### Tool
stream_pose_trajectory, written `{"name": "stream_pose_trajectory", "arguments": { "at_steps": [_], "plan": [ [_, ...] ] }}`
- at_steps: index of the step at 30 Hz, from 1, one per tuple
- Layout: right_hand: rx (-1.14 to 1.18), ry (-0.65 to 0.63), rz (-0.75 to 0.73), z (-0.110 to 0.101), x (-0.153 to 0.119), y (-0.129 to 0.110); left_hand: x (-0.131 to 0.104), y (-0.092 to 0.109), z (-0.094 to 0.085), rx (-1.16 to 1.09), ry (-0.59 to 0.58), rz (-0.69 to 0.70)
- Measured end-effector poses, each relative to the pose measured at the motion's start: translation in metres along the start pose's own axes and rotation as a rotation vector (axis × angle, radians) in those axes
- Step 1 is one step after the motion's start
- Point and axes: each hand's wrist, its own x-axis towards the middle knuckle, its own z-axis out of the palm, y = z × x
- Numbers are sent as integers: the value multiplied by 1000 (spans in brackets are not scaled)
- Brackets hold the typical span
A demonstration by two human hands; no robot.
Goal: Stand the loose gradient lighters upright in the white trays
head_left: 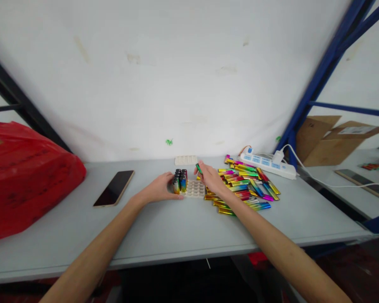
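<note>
A pale tray [195, 189] with rows of round-looking hollows lies on the table. Several lighters [180, 182] with black tops and shiny gold, blue and red bodies stand upright in its left part. My left hand [159, 187] curves around the tray's left end, thumb at the front and fingers behind, steadying it beside the upright lighters. Above the tray's right part, my right hand [210, 176] pinches a green lighter [198, 168]; its lower part is hard to make out. A loose pile of shiny multicoloured lighters [240, 185] lies right of the tray, partly behind my right forearm.
A second pale tray [185, 160] lies by the wall. On the left are a black phone [114, 188] and a red plastic bag [31, 176]. A white power strip [268, 165] with cables sits back right, near a blue frame post [316, 80] and a cardboard box [331, 141].
</note>
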Motion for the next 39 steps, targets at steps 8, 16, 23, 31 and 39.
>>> {"name": "stream_pose_trajectory", "arguments": {
  "at_steps": [8, 16, 23, 31, 39],
  "plan": [
    [-457, 49, -440, -8, -10, -10, 0, 4, 0, 46, 5, -23],
    [-281, -127, -330, -12, -18, -25, 0, 2, 1, -3, 9, -23],
    [-464, -278, -410, 5, -11, -3, 1, 2, 3, -46, 33, -14],
    [-666, -301, -373, 18, -15, -15, 0, 3, 2, -37, 23, 0],
    [-848, -269, -349, 9, -14, -18, 1, 0, 2, -19, 14, -18]
  ]
}}
